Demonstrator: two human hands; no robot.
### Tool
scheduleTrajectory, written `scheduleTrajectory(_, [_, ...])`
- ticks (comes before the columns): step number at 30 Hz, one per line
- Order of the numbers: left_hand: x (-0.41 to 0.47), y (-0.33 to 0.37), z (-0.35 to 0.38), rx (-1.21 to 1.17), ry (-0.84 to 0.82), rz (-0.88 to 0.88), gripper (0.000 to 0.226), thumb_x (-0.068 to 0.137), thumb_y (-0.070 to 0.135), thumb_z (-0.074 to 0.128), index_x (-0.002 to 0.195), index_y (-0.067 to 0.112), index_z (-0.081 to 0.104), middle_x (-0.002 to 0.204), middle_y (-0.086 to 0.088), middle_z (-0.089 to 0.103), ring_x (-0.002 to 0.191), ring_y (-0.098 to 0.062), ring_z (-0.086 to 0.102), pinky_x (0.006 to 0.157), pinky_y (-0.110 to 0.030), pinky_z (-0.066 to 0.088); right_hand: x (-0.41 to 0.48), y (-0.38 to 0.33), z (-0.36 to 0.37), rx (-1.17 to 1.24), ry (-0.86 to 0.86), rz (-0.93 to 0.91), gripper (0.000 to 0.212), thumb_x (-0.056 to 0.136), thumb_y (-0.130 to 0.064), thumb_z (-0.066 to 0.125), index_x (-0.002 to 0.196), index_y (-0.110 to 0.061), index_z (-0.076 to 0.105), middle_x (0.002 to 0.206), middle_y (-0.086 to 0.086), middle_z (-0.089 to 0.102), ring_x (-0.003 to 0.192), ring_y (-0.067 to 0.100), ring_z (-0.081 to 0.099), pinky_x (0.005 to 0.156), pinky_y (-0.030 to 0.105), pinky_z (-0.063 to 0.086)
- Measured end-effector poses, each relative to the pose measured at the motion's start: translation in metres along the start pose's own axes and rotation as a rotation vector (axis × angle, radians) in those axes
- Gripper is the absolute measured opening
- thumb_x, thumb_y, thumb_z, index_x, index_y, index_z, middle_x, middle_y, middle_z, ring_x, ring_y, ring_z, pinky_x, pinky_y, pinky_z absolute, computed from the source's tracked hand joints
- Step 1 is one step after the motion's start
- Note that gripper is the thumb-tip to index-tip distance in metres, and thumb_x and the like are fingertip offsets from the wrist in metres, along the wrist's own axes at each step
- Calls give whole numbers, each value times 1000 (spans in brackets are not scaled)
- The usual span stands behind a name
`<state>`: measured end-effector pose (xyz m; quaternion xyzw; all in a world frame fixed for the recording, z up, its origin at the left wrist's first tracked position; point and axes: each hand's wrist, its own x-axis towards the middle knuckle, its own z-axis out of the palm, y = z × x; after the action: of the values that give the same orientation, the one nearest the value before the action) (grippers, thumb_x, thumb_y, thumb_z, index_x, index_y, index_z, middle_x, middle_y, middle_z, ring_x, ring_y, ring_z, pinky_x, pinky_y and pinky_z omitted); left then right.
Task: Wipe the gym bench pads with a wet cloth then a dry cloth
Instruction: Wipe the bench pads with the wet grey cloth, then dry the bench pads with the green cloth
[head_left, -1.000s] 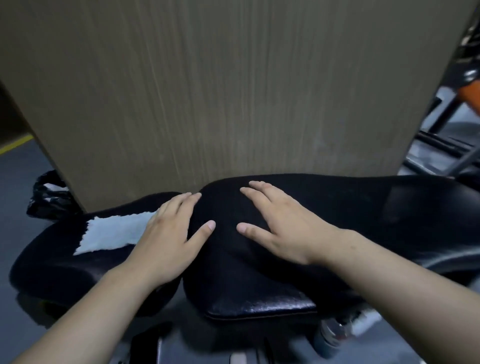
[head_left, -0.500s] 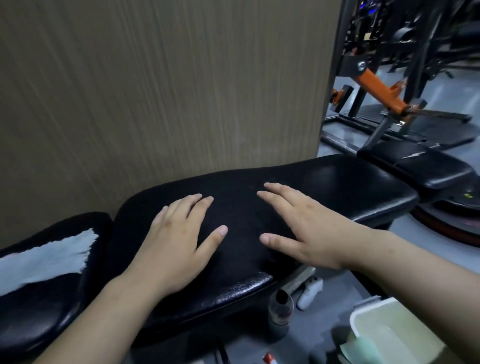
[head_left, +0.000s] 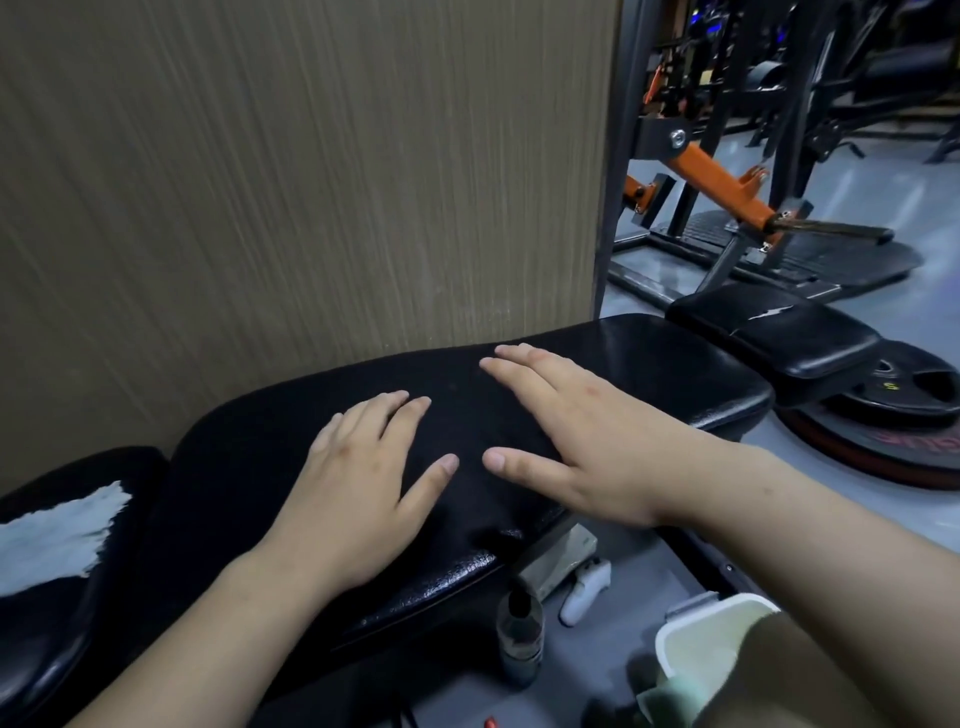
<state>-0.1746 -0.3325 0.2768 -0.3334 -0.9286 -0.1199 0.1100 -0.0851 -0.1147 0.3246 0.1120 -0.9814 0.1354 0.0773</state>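
A long black bench pad (head_left: 649, 364) runs from lower left to the right. My left hand (head_left: 358, 483) lies flat on its middle, palm down, fingers apart, holding nothing. My right hand (head_left: 582, 436) rests flat beside it to the right, also empty with fingers spread. A white cloth (head_left: 57, 535) lies on the smaller black seat pad (head_left: 41, 649) at the far left, apart from both hands.
A brown panel wall (head_left: 311, 182) stands right behind the bench. On the floor below sit a dark bottle (head_left: 519, 634), a white controller (head_left: 584, 592) and a pale tub (head_left: 706, 649). Another black pad (head_left: 774, 327), weight plates (head_left: 893, 410) and an orange-armed machine (head_left: 722, 187) stand to the right.
The view has swung to the right, so the cloth and seat pad now sit at the left edge. Both hands have slid right along the long pad, still flat and empty.
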Motion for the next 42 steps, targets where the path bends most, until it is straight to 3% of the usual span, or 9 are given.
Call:
scheduleTrajectory(12, [29, 48, 10, 32, 1, 47, 77, 90, 67, 22, 150, 21, 36, 152, 1, 40, 142, -17, 31, 117, -44, 30, -43, 53, 3, -26, 74, 21, 84, 90, -72, 27, 157, -26, 9, 164, -4, 7, 150, 8, -2, 123, 38, 11])
scheduleTrajectory(25, [26, 133, 39, 28, -116, 223, 70, 93, 61, 31, 144, 16, 41, 145, -3, 46, 136, -21, 38, 112, -39, 37, -137, 130, 33, -30, 86, 97, 81, 94, -69, 29, 155, -16, 22, 161, 5, 19, 151, 17, 12, 119, 47, 22])
scheduleTrajectory(30, [4, 171, 96, -103, -38, 298, 46, 89, 39, 48, 121, 9, 60, 119, -4, 60, 112, -25, 55, 99, -43, 45, -185, 155, 75, -13, 7, 170, 80, 95, -70, 31, 153, -16, 26, 160, 5, 22, 150, 19, 18, 117, 46, 28])
scheduleTrajectory(34, [-20, 190, 154, -130, 113, 423, 24, 75, 13, 63, 97, 4, 66, 102, -14, 63, 89, -34, 59, 76, -44, 46, -211, 172, 116, 1, -90, 217, 80, 95, -71, 31, 151, -14, 32, 157, 8, 29, 147, 23, 25, 115, 48, 30])
scheduleTrajectory(36, [-34, 199, 185, -128, -21, 474, 20, 73, 12, 63, 92, 8, 64, 95, -11, 60, 80, -35, 57, 69, -43, 45, -223, 182, 137, 17, -127, 248, 80, 95, -72, 32, 150, -14, 34, 157, 8, 30, 146, 23, 26, 116, 45, 29])
scheduleTrajectory(39, [-45, 201, 222, -163, -290, 268, 23, 78, 30, 52, 95, 17, 60, 95, -2, 57, 83, -28, 59, 67, -42, 50, -234, 195, 163, 53, -171, 278, 79, 94, -72, 33, 149, -16, 33, 156, 7, 30, 145, 23, 26, 117, 41, 28])
scheduleTrajectory(42, [-41, 196, 243, -104, -489, 141, 33, 89, 45, 42, 109, 23, 56, 108, 4, 58, 98, -22, 60, 81, -39, 53, -239, 206, 186, 93, -195, 313, 79, 93, -73, 35, 147, -16, 34, 155, 8, 32, 143, 25, 30, 118, 39, 27])
